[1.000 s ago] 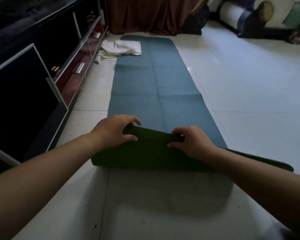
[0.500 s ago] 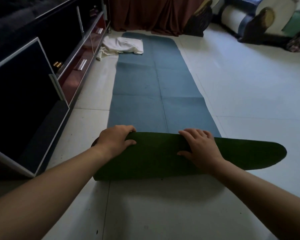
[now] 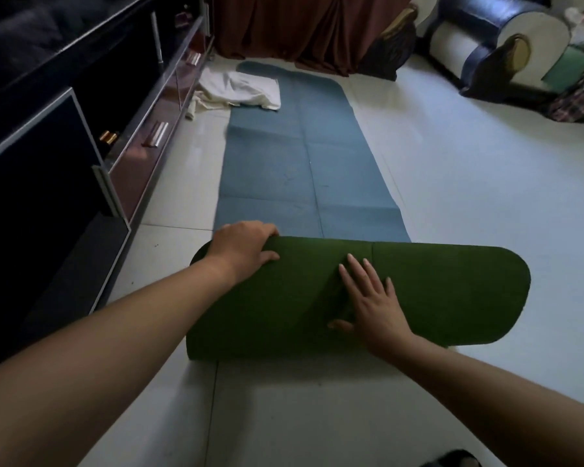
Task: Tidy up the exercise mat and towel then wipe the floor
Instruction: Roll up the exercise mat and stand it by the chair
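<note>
My left hand (image 3: 241,249) has its fingers curled over the far edge of the rolled-up bit of the mat (image 3: 435,291). My right hand (image 3: 373,306) lies flat on it, fingers spread. The towel (image 3: 240,89) is well ahead of my left hand.

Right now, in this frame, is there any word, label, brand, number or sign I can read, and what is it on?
None can be read.
The exercise mat shows only plain blue and green faces.
The towel is plain white.
The cabinet and the sofa bear no legible marks.
The small gold items in the cabinet are too small to show any label.
</note>
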Demonstrator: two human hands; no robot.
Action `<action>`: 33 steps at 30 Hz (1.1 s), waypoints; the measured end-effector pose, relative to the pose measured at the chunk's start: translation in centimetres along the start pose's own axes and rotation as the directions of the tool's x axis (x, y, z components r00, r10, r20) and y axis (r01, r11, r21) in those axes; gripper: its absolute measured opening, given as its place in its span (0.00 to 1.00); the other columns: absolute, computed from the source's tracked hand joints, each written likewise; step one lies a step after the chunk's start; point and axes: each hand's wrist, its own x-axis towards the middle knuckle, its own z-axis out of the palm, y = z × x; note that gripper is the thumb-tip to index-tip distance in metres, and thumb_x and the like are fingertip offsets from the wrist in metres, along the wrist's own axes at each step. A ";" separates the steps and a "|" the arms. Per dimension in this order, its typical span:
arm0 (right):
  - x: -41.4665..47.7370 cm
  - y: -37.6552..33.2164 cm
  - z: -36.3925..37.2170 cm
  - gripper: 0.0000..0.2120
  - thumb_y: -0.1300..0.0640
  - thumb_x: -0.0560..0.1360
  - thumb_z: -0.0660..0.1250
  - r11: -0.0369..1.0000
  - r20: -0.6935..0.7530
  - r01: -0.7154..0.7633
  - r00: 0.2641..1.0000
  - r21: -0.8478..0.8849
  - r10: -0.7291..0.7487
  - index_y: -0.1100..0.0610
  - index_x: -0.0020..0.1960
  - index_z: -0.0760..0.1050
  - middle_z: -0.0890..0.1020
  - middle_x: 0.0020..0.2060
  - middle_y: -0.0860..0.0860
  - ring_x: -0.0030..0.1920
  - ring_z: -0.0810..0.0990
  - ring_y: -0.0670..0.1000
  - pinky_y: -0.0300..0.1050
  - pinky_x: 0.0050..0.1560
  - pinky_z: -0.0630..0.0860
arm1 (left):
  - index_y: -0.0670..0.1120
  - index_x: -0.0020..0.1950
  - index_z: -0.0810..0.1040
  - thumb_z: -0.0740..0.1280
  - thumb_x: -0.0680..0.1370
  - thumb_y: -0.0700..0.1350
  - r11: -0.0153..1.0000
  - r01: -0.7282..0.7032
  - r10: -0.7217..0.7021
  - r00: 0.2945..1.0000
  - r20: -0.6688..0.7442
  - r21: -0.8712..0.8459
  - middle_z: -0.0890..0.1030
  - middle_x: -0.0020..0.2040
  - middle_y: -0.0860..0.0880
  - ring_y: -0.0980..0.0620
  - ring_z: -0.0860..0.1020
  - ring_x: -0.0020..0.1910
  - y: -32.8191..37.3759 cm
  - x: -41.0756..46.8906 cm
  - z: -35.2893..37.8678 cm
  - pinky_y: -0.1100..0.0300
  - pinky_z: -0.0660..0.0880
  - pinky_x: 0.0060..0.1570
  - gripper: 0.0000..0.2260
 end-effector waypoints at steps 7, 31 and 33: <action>9.0 3.2 2.8 0.47 0.31 0.70 0.59 0.983 0.108 0.076 0.990 0.168 -0.095 0.51 0.76 0.40 0.40 0.76 0.50 0.75 0.39 0.54 0.60 0.74 0.46 | 0.55 0.73 0.59 0.57 0.79 0.58 0.988 0.055 -0.084 0.975 0.207 0.143 0.51 0.77 0.49 0.49 0.48 0.76 2.0 0.7 7.9 0.45 0.49 0.73 0.24; 19.4 11.0 12.3 0.43 0.25 0.69 0.40 0.975 0.130 0.053 0.988 0.216 -0.082 0.49 0.76 0.45 0.44 0.77 0.49 0.76 0.42 0.53 0.62 0.72 0.42 | 0.54 0.70 0.67 0.49 0.77 0.59 0.994 0.085 -0.089 0.994 0.057 0.072 0.66 0.73 0.52 0.50 0.62 0.73 1.9 9.1 19.8 0.40 0.47 0.69 0.24; 19.7 11.1 11.9 0.41 0.28 0.72 0.44 0.973 0.124 0.060 0.988 0.225 -0.090 0.50 0.77 0.43 0.43 0.76 0.48 0.76 0.42 0.52 0.61 0.72 0.41 | 0.55 0.71 0.65 0.49 0.76 0.61 0.991 0.016 -0.033 0.991 0.127 0.129 0.65 0.73 0.51 0.50 0.61 0.73 1.9 8.8 20.2 0.40 0.47 0.69 0.25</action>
